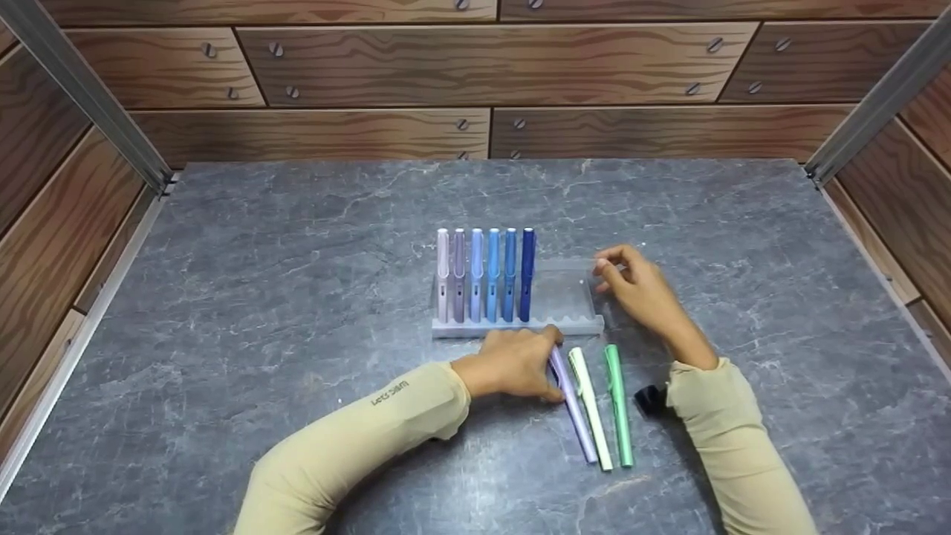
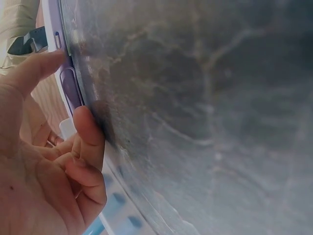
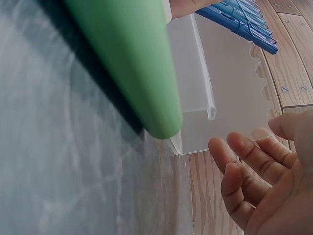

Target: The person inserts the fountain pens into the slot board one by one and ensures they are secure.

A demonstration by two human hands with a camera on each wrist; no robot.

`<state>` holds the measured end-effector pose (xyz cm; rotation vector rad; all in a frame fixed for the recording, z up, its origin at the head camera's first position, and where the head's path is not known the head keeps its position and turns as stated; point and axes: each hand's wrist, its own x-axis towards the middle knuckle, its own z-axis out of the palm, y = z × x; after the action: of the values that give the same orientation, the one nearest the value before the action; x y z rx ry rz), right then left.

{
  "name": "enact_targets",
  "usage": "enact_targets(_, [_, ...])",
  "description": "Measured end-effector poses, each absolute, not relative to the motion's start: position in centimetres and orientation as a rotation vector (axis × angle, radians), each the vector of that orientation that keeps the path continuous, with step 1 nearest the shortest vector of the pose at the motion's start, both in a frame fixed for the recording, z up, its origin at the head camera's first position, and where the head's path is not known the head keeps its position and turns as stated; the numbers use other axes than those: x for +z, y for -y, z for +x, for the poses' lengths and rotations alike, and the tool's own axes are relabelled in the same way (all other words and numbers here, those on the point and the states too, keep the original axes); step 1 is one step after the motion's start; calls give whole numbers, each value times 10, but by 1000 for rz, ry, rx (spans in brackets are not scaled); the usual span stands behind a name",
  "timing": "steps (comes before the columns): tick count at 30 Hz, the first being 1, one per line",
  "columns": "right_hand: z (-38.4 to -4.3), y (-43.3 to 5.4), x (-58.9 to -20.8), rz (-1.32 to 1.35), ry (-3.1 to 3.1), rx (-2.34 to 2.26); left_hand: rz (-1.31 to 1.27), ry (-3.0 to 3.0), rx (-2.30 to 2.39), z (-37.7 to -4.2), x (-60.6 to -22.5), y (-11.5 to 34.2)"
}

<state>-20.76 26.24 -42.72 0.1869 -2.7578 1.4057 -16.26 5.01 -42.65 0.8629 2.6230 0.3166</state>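
Observation:
My left hand (image 1: 516, 362) pinches a lavender pen (image 1: 573, 416) near its capped end, thumb on the side and a fingertip at the tip of the cap. In the left wrist view, the lavender pen (image 2: 72, 88) runs along the tabletop under the thumb (image 2: 41, 68). My right hand (image 1: 640, 290) is loosely curled, with its fingertips (image 3: 222, 152) right at the side edge of a clear pen stand (image 1: 568, 293). Beside the lavender pen lie a pale green pen (image 1: 592, 412) and a green pen (image 1: 618, 409).
Several capped pens (image 1: 493, 275), pale pink through purple to dark blue, stand in the left slots of the clear stand. A small black object (image 1: 651, 400) is by the right sleeve. Wood-patterned walls (image 1: 490, 67) enclose the grey marbled table (image 1: 297, 253).

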Motion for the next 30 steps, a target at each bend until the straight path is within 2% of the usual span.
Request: enact_targets(30, [-207,-263,-428,199,2757,1405,802,-2627,320,-163,-428,-52])
